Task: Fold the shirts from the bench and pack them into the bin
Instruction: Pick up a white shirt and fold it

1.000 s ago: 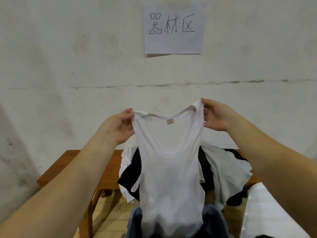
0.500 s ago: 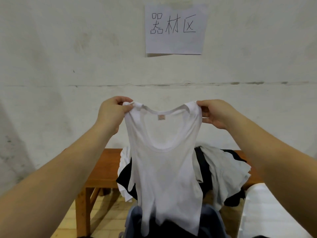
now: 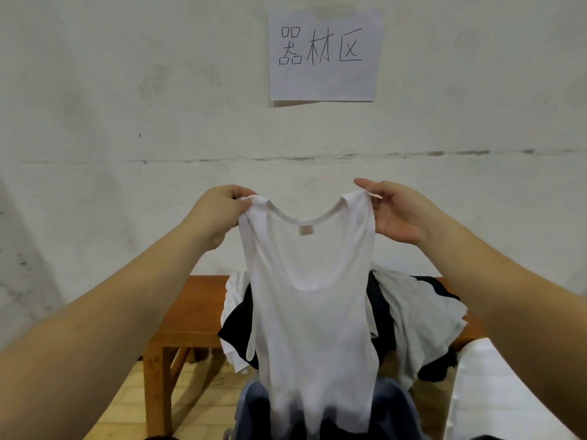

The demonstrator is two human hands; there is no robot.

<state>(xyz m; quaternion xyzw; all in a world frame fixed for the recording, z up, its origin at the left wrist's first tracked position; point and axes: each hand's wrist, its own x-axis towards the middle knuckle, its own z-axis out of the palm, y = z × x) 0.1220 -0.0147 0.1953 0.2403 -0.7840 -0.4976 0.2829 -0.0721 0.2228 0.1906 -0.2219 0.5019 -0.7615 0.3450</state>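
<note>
A white sleeveless shirt (image 3: pixel 313 331) hangs in the air in front of me, stretched out flat by its two shoulder straps. My left hand (image 3: pixel 219 214) pinches the left strap. The right strap is pinched between the thumb and fingers of my right hand (image 3: pixel 394 211). Behind the hanging shirt a heap of black, white and grey shirts (image 3: pixel 409 319) lies on a brown wooden bench (image 3: pixel 193 315). Below the shirt's hem a grey-blue bin (image 3: pixel 394 408) shows, its rim partly hidden by the cloth.
A white wall stands right behind the bench, with a paper sign (image 3: pixel 324 55) taped high up. A white surface (image 3: pixel 495 395) sits at the lower right beside the bin. Pale tiled floor (image 3: pixel 203 404) lies under the bench.
Both hands have lifted the white shirt a little and spread its straps wider apart, so the neckline now hangs open and flat.
</note>
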